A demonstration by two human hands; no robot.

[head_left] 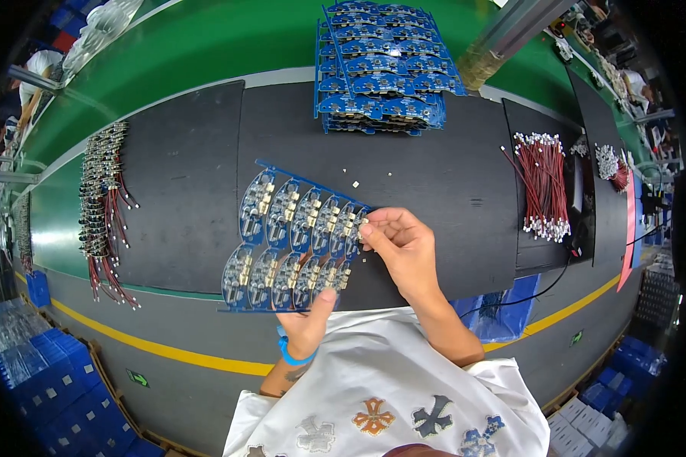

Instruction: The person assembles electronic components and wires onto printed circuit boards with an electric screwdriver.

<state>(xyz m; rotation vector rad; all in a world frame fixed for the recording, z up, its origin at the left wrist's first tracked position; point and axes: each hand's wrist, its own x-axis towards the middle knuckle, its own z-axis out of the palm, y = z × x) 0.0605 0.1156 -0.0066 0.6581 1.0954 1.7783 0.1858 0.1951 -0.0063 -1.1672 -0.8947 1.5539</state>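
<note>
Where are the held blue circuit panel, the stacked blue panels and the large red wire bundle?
Held panel (298,241): head view, a central board.
Stacked panels (375,66): head view, boards mid-stack.
Wire bundle (543,186): head view, mid-wires.

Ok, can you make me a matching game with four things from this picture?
1. board panel
2. board stack
3. big wire bundle
4. wristband

A. red with white ends, on the right
B. held in the left hand
C. plain blue, around a wrist
D. piled at the top of the picture

Pairs: 1-B, 2-D, 3-A, 4-C
</note>
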